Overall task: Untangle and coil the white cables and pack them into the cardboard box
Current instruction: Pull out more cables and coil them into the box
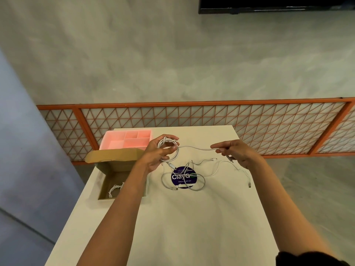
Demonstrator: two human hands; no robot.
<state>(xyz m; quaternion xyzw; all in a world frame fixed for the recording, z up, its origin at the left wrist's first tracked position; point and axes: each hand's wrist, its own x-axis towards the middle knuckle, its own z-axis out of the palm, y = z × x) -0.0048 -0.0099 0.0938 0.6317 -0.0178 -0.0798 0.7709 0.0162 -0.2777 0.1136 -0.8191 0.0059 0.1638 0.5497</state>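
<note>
Fingers of my left hand curl round the coiled white cable; right hand pinches its tail; both held right of the cardboard box

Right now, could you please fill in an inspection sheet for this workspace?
Surface: white table with a round blue sticker near the middle.
Job's things: cardboard box open at the table's left edge, a coiled cable inside it.
Clutter: pink divided tray behind the box.
Grippers: left hand grips a partly coiled white cable; right hand pinches that cable's free length.
Cables: loose white cables lie tangled on the table, across the sticker.
Surroundings: orange lattice railing beyond the table; dark screen at the top edge.
</note>
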